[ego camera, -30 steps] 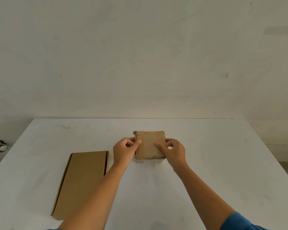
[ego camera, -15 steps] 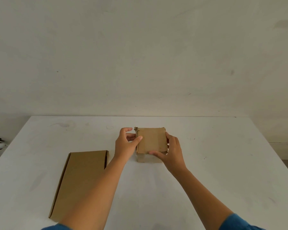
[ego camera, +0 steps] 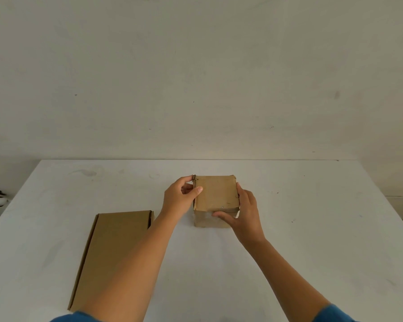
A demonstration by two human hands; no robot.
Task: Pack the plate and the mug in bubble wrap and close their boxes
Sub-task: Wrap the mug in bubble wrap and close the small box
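Head view: left thumb lies on the closed top of the small brown cube-shaped cardboard box, near its left edge; the remaining left fingers curl against the box's left side up to the far-left corner. The left hand thus grips the box from the left. Right thumb presses the front face just under the lid edge; the right fingers wrap the right side. The right hand grips the box from the right. Both hands are closed on the box, in contact with it.

The box stands upright with its lid shut, near the centre of the white worktop, slightly toward the far edge. Whether its base touches the worktop cannot be determined.

A flat brown rectangular cardboard box lies closed on the worktop toward the near-left corner, apart from the cube box; the left forearm crosses its near-right corner. Blue sleeves show at the lower frame edge. A plain off-white wall rises behind the far edge.
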